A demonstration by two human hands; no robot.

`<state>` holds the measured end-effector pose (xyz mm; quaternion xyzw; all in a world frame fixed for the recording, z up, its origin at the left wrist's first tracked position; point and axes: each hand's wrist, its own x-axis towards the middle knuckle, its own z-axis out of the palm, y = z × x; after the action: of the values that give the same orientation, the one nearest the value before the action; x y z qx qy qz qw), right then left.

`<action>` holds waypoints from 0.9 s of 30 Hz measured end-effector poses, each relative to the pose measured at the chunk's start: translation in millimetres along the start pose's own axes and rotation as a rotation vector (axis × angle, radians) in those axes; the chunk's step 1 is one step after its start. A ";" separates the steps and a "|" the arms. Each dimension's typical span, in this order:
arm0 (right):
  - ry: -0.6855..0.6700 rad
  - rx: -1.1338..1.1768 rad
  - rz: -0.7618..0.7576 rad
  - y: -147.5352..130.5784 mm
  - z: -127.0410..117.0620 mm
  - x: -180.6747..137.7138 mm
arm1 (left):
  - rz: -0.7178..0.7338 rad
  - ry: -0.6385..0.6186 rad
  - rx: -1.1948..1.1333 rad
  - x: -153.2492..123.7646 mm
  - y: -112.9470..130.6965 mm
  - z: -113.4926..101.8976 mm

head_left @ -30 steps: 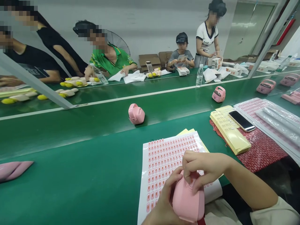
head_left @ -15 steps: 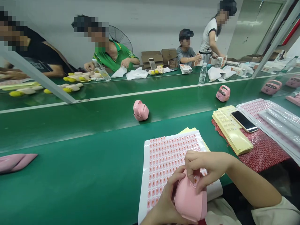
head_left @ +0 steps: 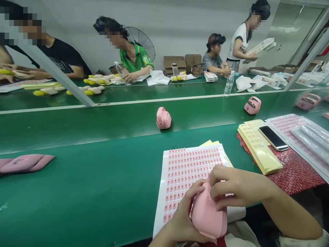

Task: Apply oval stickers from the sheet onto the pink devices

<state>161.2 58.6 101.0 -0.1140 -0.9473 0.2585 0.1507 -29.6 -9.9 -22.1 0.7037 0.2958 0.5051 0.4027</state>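
Note:
My left hand [head_left: 183, 216] is wrapped round the left side of a rounded pink plastic device [head_left: 208, 216] with a handle-like top. With bent fingers and thumb, my right hand [head_left: 227, 185] presses on the upper part of that device; what lies under its fingertips is hidden. Beneath both hands a white sheet of small pink stickers [head_left: 177, 178], each with a red-orange mark, lies on the green table [head_left: 89, 192]. Part of the sheet is covered by my hands and the device.
On the green belt [head_left: 123, 118] stand a pink device with a handle [head_left: 163, 118] and several alike. At right lie yellow sticker sheets [head_left: 259, 147], a phone [head_left: 273, 138] and red bubble wrap [head_left: 295, 175]. A pink twisted item [head_left: 28, 163] lies left. Co-workers sit and stand opposite.
My right fingers have shifted slightly over the device, covering a sticker seen on its surface before. The view has turned a little left. Across the table, a standing co-worker has raised white boxes.

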 end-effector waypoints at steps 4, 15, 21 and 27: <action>-0.041 0.036 0.003 -2.5 -3.1 -2.4 | 0.032 -0.010 0.003 1.0 6.4 4.9; 0.498 0.095 0.309 -14.7 27.8 -4.8 | 0.271 0.229 0.471 8.8 5.4 -4.8; 0.533 0.113 0.428 -13.9 47.2 -1.3 | 0.411 0.204 0.658 16.1 2.9 -13.1; 0.573 0.046 0.493 -8.5 53.6 -3.0 | 0.525 0.138 0.842 23.7 1.3 -23.2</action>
<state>144.3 26.1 60.8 -0.4028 -0.8049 0.2659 0.3452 -44.1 15.2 -5.9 0.8208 0.3128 0.4716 -0.0774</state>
